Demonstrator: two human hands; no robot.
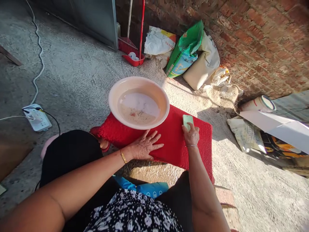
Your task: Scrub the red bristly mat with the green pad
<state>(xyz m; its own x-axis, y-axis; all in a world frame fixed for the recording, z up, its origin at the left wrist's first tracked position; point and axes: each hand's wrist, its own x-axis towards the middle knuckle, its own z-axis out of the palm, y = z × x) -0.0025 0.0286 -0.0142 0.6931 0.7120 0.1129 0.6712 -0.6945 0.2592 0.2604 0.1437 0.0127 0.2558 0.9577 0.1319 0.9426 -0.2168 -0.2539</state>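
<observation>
A shaggy red mat lies spread in front of my knees. My left hand rests flat on it with the fingers spread, just below the rim of a pale pink basin. Shallow water with dark specks and a small reddish patch stands in the basin. On the mat's right side, my right hand grips a pale green rectangular block with rounded corners. The block is against the mat; its underside is hidden and its exact kind is unclear.
Behind the basin stand a red dustpan with a broom and several sacks, one a green sack, along a brick wall. A power strip with cables lies left on the concrete floor. A white bucket is at right.
</observation>
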